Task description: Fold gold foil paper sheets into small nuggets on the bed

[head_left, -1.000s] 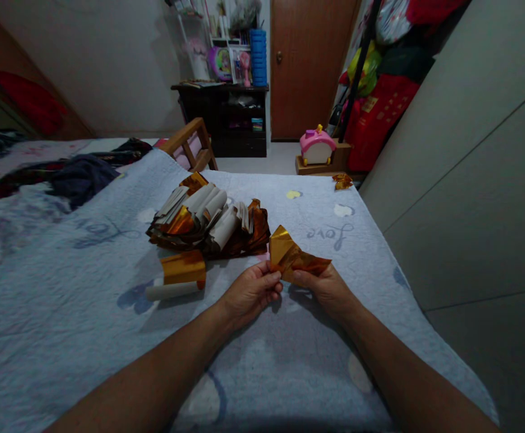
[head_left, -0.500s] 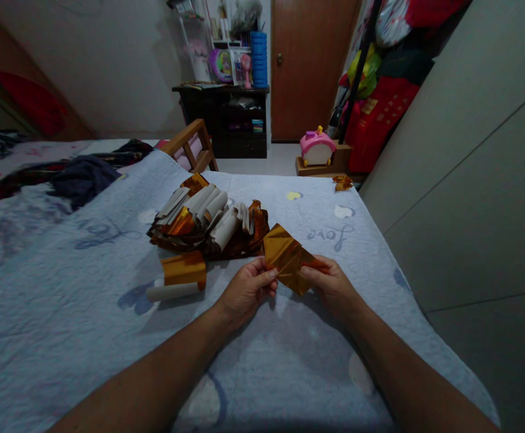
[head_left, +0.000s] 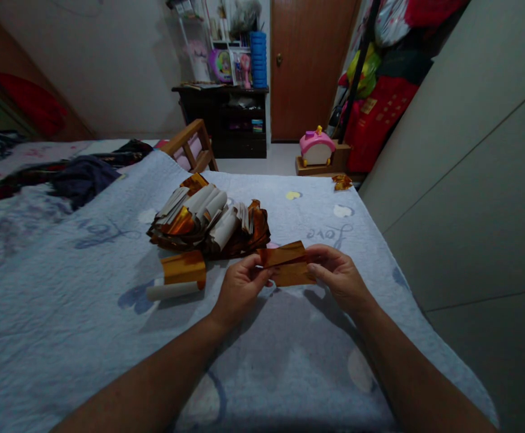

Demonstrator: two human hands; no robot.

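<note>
A folded sheet of shiny gold paper (head_left: 291,273) is stretched between my two hands, just above the bedspread. My left hand (head_left: 243,285) pinches its left end between thumb and fingers. At the other end, my right hand (head_left: 338,275) grips the paper with the thumb in front. The sheet shows two long flaps with a dark gap between them. Left of my hands lies a curled gold sheet (head_left: 183,269) with a white rolled edge. Behind it is a heaped pile of gold and white papers (head_left: 212,219), many bent or curled.
The pale blue bedspread (head_left: 280,361) covers the surface under my hands. A crumpled gold piece (head_left: 342,183) lies at its far right corner. Dark clothes (head_left: 84,177) are on the left. Beyond stand a wooden chair (head_left: 194,147), a dark cabinet (head_left: 226,120) and a pink toy (head_left: 317,148).
The gold paper has gone from a tilted, diamond-like shape to a level strip with two flaps. My right hand has shifted slightly up and to the right.
</note>
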